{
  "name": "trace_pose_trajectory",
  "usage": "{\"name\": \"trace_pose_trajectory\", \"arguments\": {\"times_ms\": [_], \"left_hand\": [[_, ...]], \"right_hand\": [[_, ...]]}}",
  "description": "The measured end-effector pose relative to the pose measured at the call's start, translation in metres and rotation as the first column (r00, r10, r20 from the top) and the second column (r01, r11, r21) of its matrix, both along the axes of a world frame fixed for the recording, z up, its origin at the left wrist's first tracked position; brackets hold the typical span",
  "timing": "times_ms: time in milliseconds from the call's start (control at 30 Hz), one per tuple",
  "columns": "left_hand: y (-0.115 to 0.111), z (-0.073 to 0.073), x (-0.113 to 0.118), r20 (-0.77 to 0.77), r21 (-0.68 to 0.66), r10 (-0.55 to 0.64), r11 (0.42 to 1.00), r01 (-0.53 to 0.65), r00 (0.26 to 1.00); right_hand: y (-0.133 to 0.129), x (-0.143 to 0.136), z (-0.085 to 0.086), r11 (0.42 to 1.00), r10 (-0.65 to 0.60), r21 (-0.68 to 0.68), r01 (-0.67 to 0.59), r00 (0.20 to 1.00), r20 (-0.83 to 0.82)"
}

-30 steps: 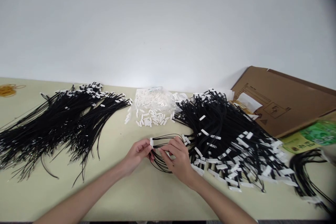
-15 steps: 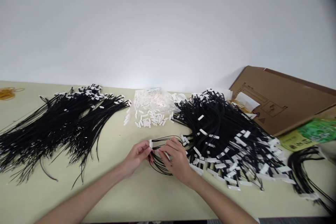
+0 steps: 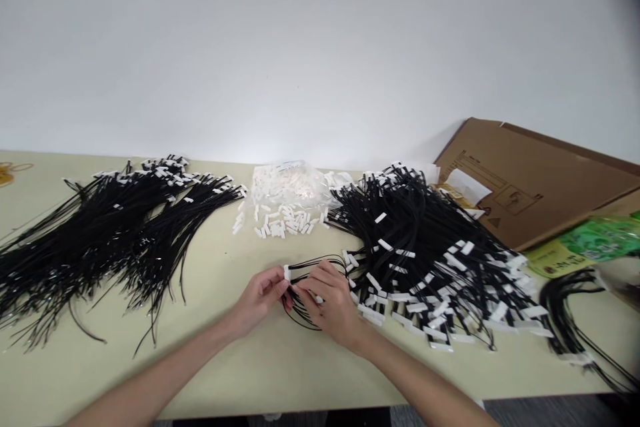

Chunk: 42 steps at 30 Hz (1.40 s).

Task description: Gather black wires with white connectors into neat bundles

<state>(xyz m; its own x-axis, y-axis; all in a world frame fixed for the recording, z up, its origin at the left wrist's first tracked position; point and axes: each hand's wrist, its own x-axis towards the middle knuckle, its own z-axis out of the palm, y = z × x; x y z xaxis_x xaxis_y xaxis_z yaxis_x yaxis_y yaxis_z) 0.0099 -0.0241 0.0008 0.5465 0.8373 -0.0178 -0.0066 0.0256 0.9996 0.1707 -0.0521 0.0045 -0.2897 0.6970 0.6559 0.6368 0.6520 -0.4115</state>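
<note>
My left hand (image 3: 266,293) pinches a white plastic connector (image 3: 287,273) near the middle of the table. Thin black wires (image 3: 313,260) run from this connector and loop toward the right. My right hand (image 3: 327,298) is closed at the connector's right side, its thumb and fingertips pinching a black wire close to the housing. The exact wire end is hidden by the fingers. White connectors (image 3: 350,260) on other wires lie just beyond my right hand.
Left lies a pile of black wires (image 3: 100,233) with white connectors. Loose white connectors (image 3: 287,220) spill before a clear plastic bag (image 3: 290,185). A large heap of wired harnesses (image 3: 415,233) spreads at right, before a cardboard box (image 3: 530,180) and a green packet (image 3: 600,240).
The view has shifted slightly, so the table sits a little higher and to the left. My right fingertips have moved a little nearer the connector; my left hand keeps its hold.
</note>
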Motion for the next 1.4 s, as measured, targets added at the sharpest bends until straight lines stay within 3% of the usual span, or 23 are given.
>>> {"name": "trace_pose_trajectory", "arguments": {"times_ms": [300, 533, 733, 1033, 1200, 1300, 1400], "left_hand": [[0.0045, 0.0022, -0.0014, 0.007, 0.009, 0.066, 0.998, -0.066, 0.998], [0.0023, 0.0024, -0.0003, 0.06, -0.068, 0.072, 0.995, -0.068, 0.996], [0.0015, -0.0006, 0.0004, 0.079, -0.1, 0.089, 0.992, -0.081, 0.993], [-0.0018, 0.0008, 0.0003, 0.041, -0.034, 0.033, 0.999, -0.031, 0.999], [0.0006, 0.0031, 0.0005, 0.026, -0.03, 0.035, 0.999, -0.034, 0.999], [0.0018, 0.0038, 0.0008, 0.013, 0.004, 0.041, 0.999, -0.041, 0.999], [0.0001, 0.0013, 0.0014, -0.047, 0.146, 0.036, 0.989, -0.029, 0.998]], "right_hand": [[0.0053, 0.004, -0.0041, 0.998, -0.039, 0.038, 0.045, 0.988, -0.151], [0.0049, 0.0071, -0.0056, 0.989, 0.003, 0.146, 0.0, 1.0, -0.022], [0.0056, 0.0067, -0.0082, 0.992, 0.0, 0.129, -0.001, 1.0, 0.01], [0.0034, 0.0063, -0.0074, 0.996, 0.062, 0.063, -0.067, 0.995, 0.079], [0.0043, 0.0054, -0.0063, 0.996, 0.081, 0.047, -0.081, 0.997, 0.007], [0.0025, 0.0049, -0.0034, 0.996, 0.049, 0.08, -0.045, 0.997, -0.052], [-0.0016, 0.0012, -0.0007, 0.994, -0.059, 0.095, 0.062, 0.998, -0.036]]}}
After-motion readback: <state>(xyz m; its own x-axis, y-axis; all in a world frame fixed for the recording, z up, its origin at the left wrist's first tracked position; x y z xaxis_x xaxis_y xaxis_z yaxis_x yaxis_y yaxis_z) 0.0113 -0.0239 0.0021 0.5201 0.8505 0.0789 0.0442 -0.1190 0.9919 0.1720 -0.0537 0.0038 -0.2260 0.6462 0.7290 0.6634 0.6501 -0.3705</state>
